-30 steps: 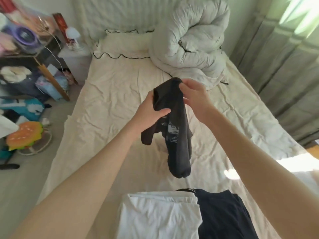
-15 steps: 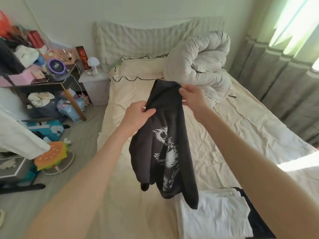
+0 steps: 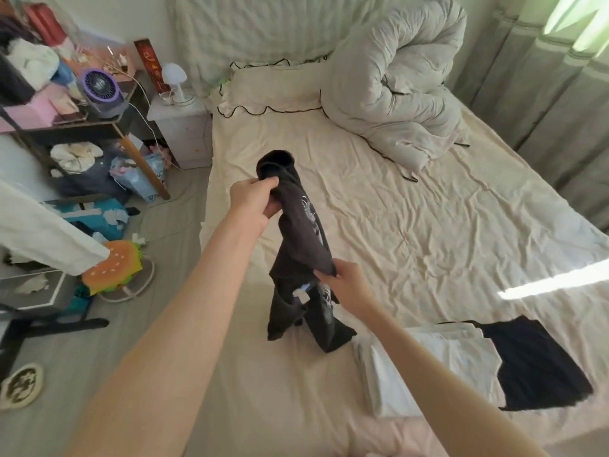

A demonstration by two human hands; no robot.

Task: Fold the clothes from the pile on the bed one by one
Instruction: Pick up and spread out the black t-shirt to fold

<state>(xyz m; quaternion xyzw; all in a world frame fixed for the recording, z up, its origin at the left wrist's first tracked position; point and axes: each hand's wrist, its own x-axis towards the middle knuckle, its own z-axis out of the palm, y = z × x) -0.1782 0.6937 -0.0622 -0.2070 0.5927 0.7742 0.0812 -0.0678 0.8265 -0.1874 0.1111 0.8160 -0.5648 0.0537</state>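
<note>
A dark grey T-shirt [image 3: 301, 239] with a white print hangs bunched over the cream bed sheet [image 3: 412, 232]. My left hand [image 3: 255, 201] grips it near its top end. My right hand [image 3: 346, 283] pinches a fold lower down, near the middle of the shirt. The shirt's bottom end droops onto the sheet. At the near right lie a white garment [image 3: 428, 371] and a dark navy garment [image 3: 540, 364], side by side on the bed.
A rolled white duvet [image 3: 392, 84] and a pillow [image 3: 273, 90] lie at the head of the bed. Left of the bed stand a white nightstand [image 3: 181, 127], a cluttered desk [image 3: 75, 123] and a burger-shaped cushion [image 3: 113, 265]. Grey curtains [image 3: 543, 77] hang on the right.
My right hand has let go of the shirt's top and moved down to pinch a lower fold. The left hand still holds the top. The view has swung left.
</note>
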